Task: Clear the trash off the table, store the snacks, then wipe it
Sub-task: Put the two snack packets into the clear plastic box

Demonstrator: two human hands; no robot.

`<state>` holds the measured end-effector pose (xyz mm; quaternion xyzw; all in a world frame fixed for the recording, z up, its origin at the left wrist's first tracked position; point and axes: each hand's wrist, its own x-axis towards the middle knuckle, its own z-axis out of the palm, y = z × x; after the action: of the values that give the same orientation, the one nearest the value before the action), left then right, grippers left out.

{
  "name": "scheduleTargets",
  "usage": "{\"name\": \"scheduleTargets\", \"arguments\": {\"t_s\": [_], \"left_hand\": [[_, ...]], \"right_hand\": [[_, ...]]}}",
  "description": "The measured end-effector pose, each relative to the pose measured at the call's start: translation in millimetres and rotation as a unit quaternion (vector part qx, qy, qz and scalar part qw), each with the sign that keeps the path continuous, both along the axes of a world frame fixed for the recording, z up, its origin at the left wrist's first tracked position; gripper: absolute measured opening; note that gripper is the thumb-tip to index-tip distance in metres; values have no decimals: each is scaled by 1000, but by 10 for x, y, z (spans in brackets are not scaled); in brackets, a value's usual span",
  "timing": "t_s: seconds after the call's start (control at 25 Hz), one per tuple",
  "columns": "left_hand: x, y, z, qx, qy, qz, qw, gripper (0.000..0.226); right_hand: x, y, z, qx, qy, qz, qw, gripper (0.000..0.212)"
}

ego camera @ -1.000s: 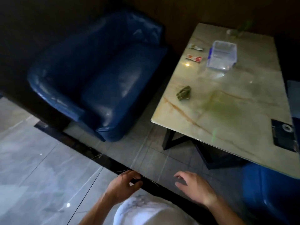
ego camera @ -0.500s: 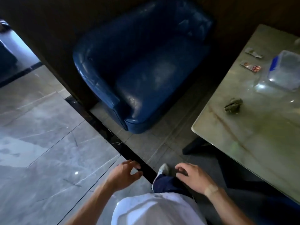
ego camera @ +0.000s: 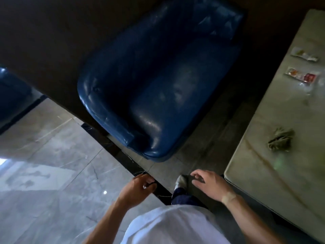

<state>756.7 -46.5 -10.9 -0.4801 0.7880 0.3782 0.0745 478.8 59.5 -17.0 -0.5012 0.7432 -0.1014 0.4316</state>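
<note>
A pale marble table (ego camera: 260, 175) runs down the right edge of the head view. On it lie a crumpled green-brown wrapper (ego camera: 279, 142), a clear snack packet with red and orange contents (ego camera: 301, 77), and a second small packet (ego camera: 304, 56) beyond it. My left hand (ego camera: 139, 188) hangs low in front of me over the floor, fingers loosely curled with nothing in them. My right hand (ego camera: 210, 185) is beside the table's near corner, fingers spread and empty. Both hands are well short of the things on the table.
A blue leather armchair (ego camera: 149, 88) stands ahead, left of the table, against a dark wall. A black floor strip (ego camera: 126, 161) separates glossy grey tiles at left from darker tiles under the chair. My shoe (ego camera: 181, 181) shows between my hands.
The view has swung left: the table slid to the right edge and the clear plastic box left the frame. My hands have kept their pose in front of my body.
</note>
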Motion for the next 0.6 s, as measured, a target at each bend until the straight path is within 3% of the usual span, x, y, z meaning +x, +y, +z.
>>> {"name": "scheduleTargets", "arguments": {"t_s": [0.36,0.6], "left_hand": [[-1157,-1223,150,6,-3,-72,997,33],[-2090,-1777,115,17,0,-168,986,38]], "right_hand": [[-782,-621,34,-1,-13,-90,996,33],[-1179,-689,-37,-8,-16,-220,975,32]]}}
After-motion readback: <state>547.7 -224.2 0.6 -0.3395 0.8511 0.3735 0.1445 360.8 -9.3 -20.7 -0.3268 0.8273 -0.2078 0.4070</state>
